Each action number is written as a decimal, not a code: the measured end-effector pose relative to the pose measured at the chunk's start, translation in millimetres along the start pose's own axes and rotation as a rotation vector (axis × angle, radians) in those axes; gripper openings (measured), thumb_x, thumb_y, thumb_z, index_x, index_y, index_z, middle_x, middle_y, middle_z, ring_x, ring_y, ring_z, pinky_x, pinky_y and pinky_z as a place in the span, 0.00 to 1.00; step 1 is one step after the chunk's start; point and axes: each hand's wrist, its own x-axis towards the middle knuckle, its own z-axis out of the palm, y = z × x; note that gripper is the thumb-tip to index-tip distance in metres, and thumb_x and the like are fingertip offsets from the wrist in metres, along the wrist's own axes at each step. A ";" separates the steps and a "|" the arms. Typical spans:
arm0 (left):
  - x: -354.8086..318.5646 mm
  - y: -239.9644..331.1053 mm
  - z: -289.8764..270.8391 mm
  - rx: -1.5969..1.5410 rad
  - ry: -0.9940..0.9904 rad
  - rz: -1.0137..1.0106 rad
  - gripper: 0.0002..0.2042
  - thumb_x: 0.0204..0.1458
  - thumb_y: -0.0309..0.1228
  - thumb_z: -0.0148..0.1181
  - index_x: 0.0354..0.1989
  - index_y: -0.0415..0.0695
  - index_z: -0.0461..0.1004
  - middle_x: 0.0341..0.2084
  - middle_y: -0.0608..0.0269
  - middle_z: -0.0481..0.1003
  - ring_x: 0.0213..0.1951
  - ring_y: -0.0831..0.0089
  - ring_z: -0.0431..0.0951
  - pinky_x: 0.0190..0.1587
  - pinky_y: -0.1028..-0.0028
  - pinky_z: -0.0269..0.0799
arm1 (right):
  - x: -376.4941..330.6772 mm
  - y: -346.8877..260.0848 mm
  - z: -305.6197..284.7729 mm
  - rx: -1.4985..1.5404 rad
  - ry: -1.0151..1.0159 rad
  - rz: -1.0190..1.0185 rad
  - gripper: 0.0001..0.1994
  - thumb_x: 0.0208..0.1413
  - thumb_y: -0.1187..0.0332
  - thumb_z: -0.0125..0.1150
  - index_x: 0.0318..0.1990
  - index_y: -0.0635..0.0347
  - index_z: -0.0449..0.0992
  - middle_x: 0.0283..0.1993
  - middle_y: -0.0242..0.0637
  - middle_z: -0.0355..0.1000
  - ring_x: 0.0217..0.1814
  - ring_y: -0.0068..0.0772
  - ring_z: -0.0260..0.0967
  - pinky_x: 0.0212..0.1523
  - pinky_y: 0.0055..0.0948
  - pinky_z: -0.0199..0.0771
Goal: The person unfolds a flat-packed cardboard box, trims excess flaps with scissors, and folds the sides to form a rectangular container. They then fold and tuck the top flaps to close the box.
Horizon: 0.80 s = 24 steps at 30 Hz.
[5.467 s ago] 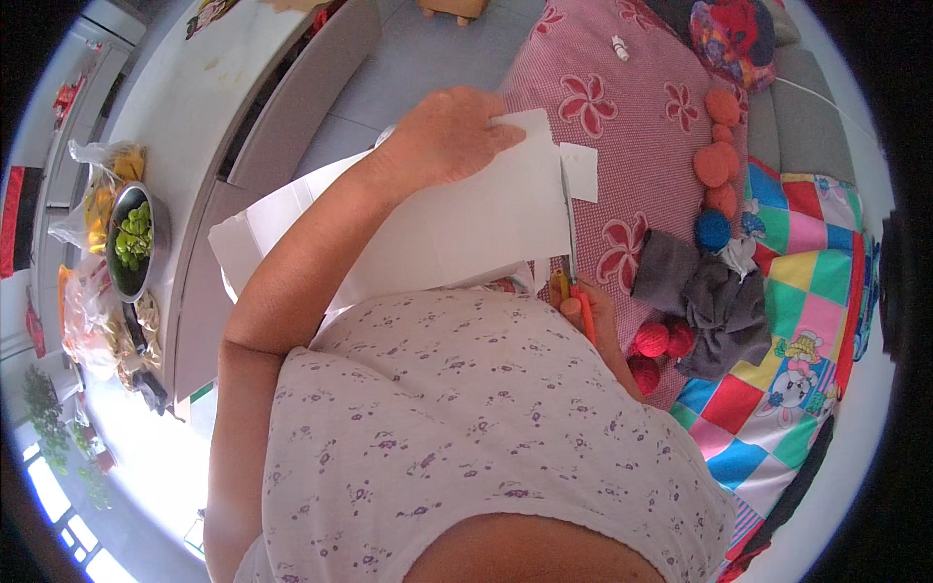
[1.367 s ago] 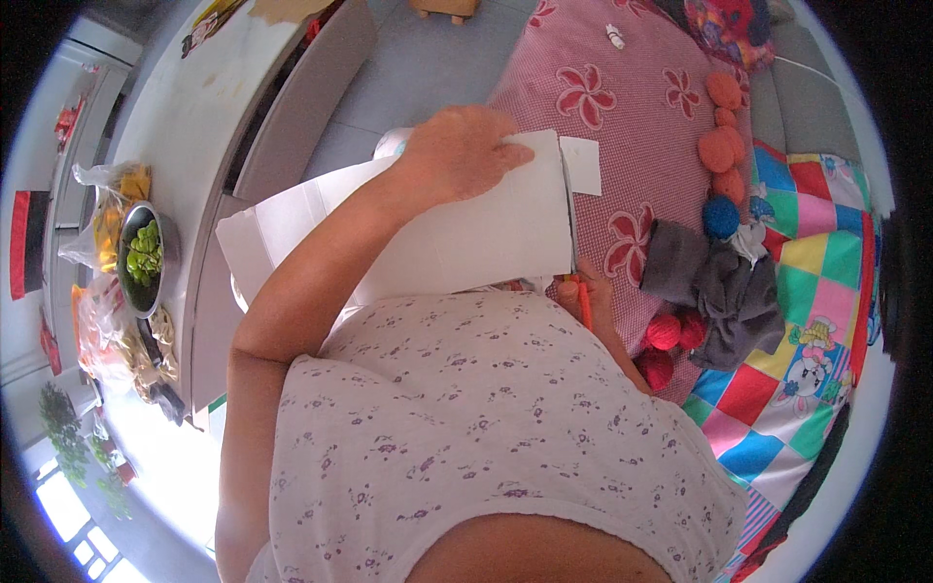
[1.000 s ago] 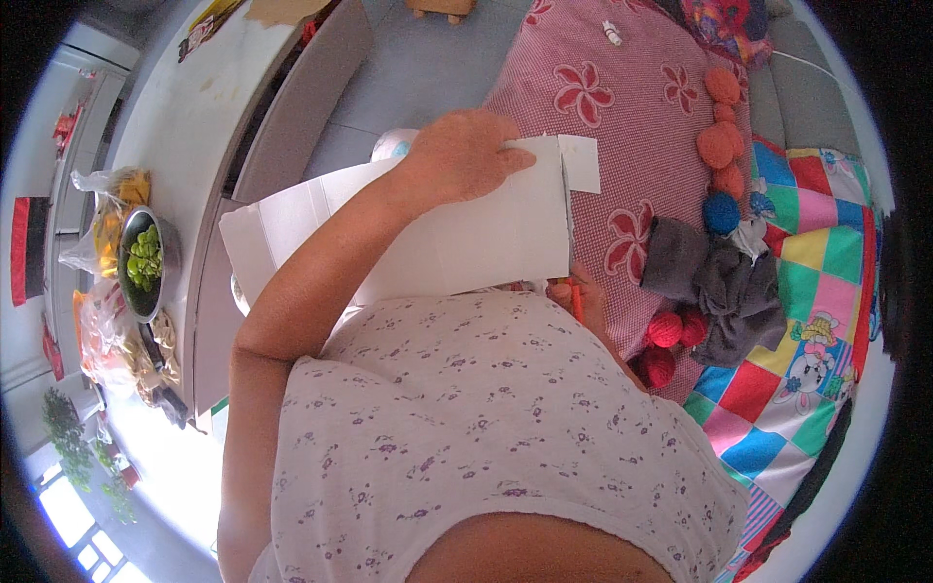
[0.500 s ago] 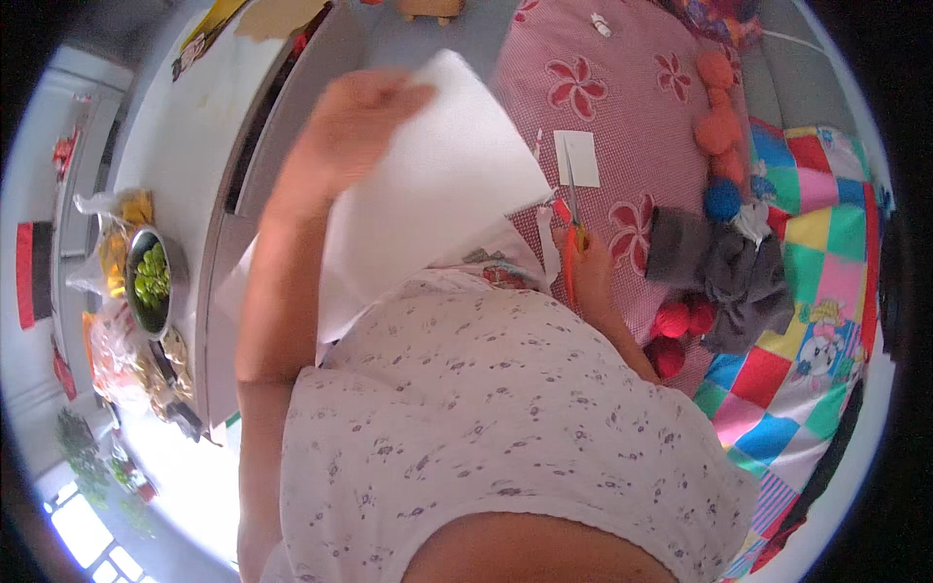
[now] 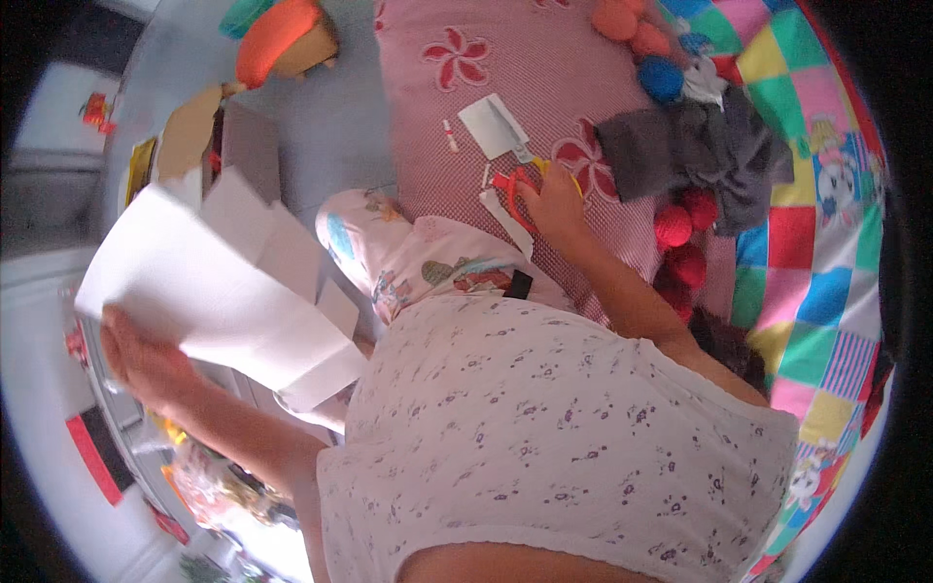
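My left hand (image 5: 141,364) grips a big sheet of white paper (image 5: 194,262) by its edge, out to the left. The sheet bends, and its right side has creases and a notch. My right hand (image 5: 561,209) rests on the pink sofa cover (image 5: 418,126), closed round a pair of scissors (image 5: 520,199) with red and yellow handles. Their blades point away from me, toward a small white card (image 5: 491,124). A narrow white paper strip (image 5: 505,222) lies beside the handles, and a short red-and-white stick (image 5: 450,136) is left of the card.
Dark grey cloth (image 5: 695,146), red yarn balls (image 5: 685,262) and a blue ball (image 5: 661,78) lie right of my right hand. Beyond them is a colourful patchwork cover (image 5: 777,243). An orange-topped stool (image 5: 282,44) and an open cardboard box (image 5: 190,136) stand at the far left.
My view has swung, and my left hand has carried the white sheet leftward and lower, off the sofa cover. My right hand stays on the cover with the scissors.
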 end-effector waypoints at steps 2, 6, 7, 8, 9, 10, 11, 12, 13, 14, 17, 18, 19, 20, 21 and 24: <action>9.7 -5.4 -17.3 -0.004 -0.022 0.160 0.20 0.55 0.35 0.51 0.50 0.31 0.65 0.44 0.49 0.69 0.46 0.64 0.69 0.49 0.68 0.64 | 1.7 2.3 1.2 -0.066 -0.028 0.013 0.23 0.46 0.57 0.60 0.40 0.71 0.68 0.40 0.56 0.67 0.44 0.53 0.65 0.44 0.43 0.65; -0.2 -8.2 -8.7 0.083 -0.008 0.221 0.15 0.55 0.33 0.49 0.45 0.34 0.68 0.43 0.50 0.70 0.41 0.65 0.69 0.44 0.66 0.65 | -5.1 -2.5 -1.9 -0.599 -0.241 -0.305 0.25 0.46 0.57 0.60 0.43 0.72 0.67 0.43 0.55 0.65 0.48 0.54 0.62 0.49 0.45 0.62; -2.4 -11.3 -14.5 0.084 -0.024 0.215 0.14 0.55 0.33 0.49 0.45 0.35 0.68 0.43 0.51 0.70 0.40 0.65 0.69 0.44 0.66 0.65 | -4.3 -11.3 -5.2 -0.524 -0.259 -0.264 0.26 0.47 0.56 0.60 0.45 0.71 0.66 0.45 0.55 0.65 0.50 0.54 0.61 0.51 0.45 0.60; -2.3 -16.7 -9.6 -0.047 -0.107 0.120 0.14 0.55 0.32 0.48 0.45 0.35 0.68 0.43 0.51 0.70 0.40 0.66 0.70 0.44 0.67 0.65 | -4.9 -21.5 -10.0 -0.456 -0.265 -0.198 0.28 0.47 0.56 0.59 0.48 0.71 0.65 0.46 0.55 0.65 0.52 0.54 0.60 0.53 0.46 0.59; -6.3 -22.6 -2.6 -0.209 -0.100 -0.048 0.14 0.56 0.31 0.47 0.46 0.35 0.67 0.44 0.51 0.70 0.42 0.66 0.70 0.45 0.68 0.66 | -6.4 -27.5 -7.7 -0.344 -0.250 -0.186 0.29 0.47 0.55 0.59 0.50 0.71 0.64 0.48 0.55 0.64 0.54 0.54 0.60 0.54 0.45 0.59; -23.9 -12.8 9.4 -0.369 -0.042 -0.210 0.14 0.57 0.31 0.45 0.46 0.35 0.67 0.44 0.51 0.70 0.43 0.67 0.71 0.46 0.69 0.66 | -6.9 -35.5 -3.9 -0.232 -0.246 -0.200 0.31 0.48 0.54 0.58 0.52 0.70 0.62 0.49 0.55 0.64 0.55 0.53 0.59 0.55 0.45 0.58; -22.6 -22.6 8.8 -0.325 -0.096 -0.193 0.14 0.57 0.31 0.44 0.47 0.34 0.66 0.44 0.51 0.70 0.44 0.67 0.71 0.47 0.68 0.66 | -8.0 -42.3 0.6 -0.072 -0.215 -0.251 0.32 0.49 0.53 0.58 0.54 0.70 0.61 0.50 0.56 0.63 0.56 0.53 0.59 0.55 0.44 0.59; -21.1 -43.8 2.3 -0.280 -0.148 -0.177 0.15 0.58 0.32 0.43 0.47 0.34 0.66 0.44 0.51 0.70 0.45 0.66 0.71 0.48 0.68 0.66 | -8.2 -50.3 0.0 0.112 -0.261 -0.261 0.33 0.49 0.52 0.58 0.55 0.70 0.59 0.52 0.56 0.63 0.57 0.52 0.59 0.54 0.43 0.60; -27.1 -45.6 7.0 -0.381 -0.161 -0.284 0.16 0.58 0.33 0.42 0.48 0.32 0.65 0.45 0.50 0.70 0.46 0.65 0.70 0.49 0.67 0.66 | -8.0 -59.2 0.3 0.289 -0.316 -0.270 0.35 0.50 0.51 0.57 0.57 0.70 0.58 0.53 0.56 0.62 0.57 0.50 0.59 0.54 0.42 0.61; -32.7 -45.8 13.4 -0.480 -0.168 -0.391 0.18 0.59 0.34 0.41 0.49 0.31 0.64 0.46 0.50 0.69 0.47 0.63 0.69 0.51 0.66 0.65 | -5.7 -73.4 -12.8 0.496 -0.445 -0.237 0.36 0.50 0.51 0.57 0.58 0.70 0.56 0.54 0.56 0.61 0.57 0.48 0.60 0.53 0.40 0.63; -47.8 -51.4 14.5 -0.522 -0.364 -0.585 0.18 0.60 0.34 0.39 0.50 0.31 0.63 0.47 0.49 0.68 0.49 0.62 0.68 0.53 0.65 0.63 | -8.6 -93.4 -16.5 0.773 -0.609 -0.213 0.36 0.51 0.53 0.58 0.59 0.71 0.53 0.56 0.56 0.59 0.56 0.43 0.62 0.49 0.35 0.68; -46.3 -66.1 9.2 -0.598 -0.402 -0.625 0.19 0.60 0.34 0.38 0.52 0.30 0.61 0.48 0.49 0.67 0.50 0.62 0.67 0.54 0.64 0.63 | -10.0 -96.5 -15.9 0.807 -0.630 -0.220 0.36 0.51 0.54 0.58 0.59 0.71 0.52 0.56 0.55 0.59 0.55 0.41 0.63 0.47 0.33 0.69; -49.3 -72.8 9.0 -0.581 -0.374 -0.624 0.19 0.60 0.34 0.38 0.52 0.30 0.61 0.49 0.48 0.67 0.50 0.61 0.67 0.54 0.64 0.63 | -11.2 -97.6 -16.1 0.884 -0.624 -0.154 0.36 0.51 0.54 0.58 0.59 0.72 0.53 0.55 0.57 0.59 0.53 0.42 0.63 0.48 0.33 0.68; -53.3 -78.0 8.6 -0.564 -0.346 -0.623 0.20 0.60 0.34 0.38 0.52 0.29 0.60 0.49 0.48 0.66 0.50 0.61 0.67 0.54 0.63 0.63 | -11.9 -98.9 -16.8 0.960 -0.617 -0.088 0.36 0.51 0.53 0.58 0.58 0.73 0.54 0.55 0.58 0.60 0.52 0.43 0.64 0.48 0.32 0.68; -56.2 -80.5 8.3 -0.546 -0.318 -0.621 0.20 0.60 0.35 0.38 0.52 0.29 0.59 0.49 0.47 0.66 0.51 0.60 0.67 0.54 0.63 0.63 | -12.4 -100.4 -17.6 1.036 -0.609 -0.022 0.36 0.51 0.53 0.58 0.57 0.75 0.55 0.54 0.59 0.61 0.50 0.44 0.65 0.49 0.32 0.68; -65.1 -73.5 11.4 -0.562 -0.199 -0.751 0.18 0.60 0.35 0.39 0.52 0.34 0.61 0.51 0.50 0.66 0.53 0.59 0.66 0.56 0.59 0.61 | -16.5 -101.1 -24.0 1.306 -0.608 0.272 0.32 0.51 0.59 0.59 0.57 0.72 0.55 0.54 0.56 0.61 0.48 0.40 0.67 0.44 0.27 0.71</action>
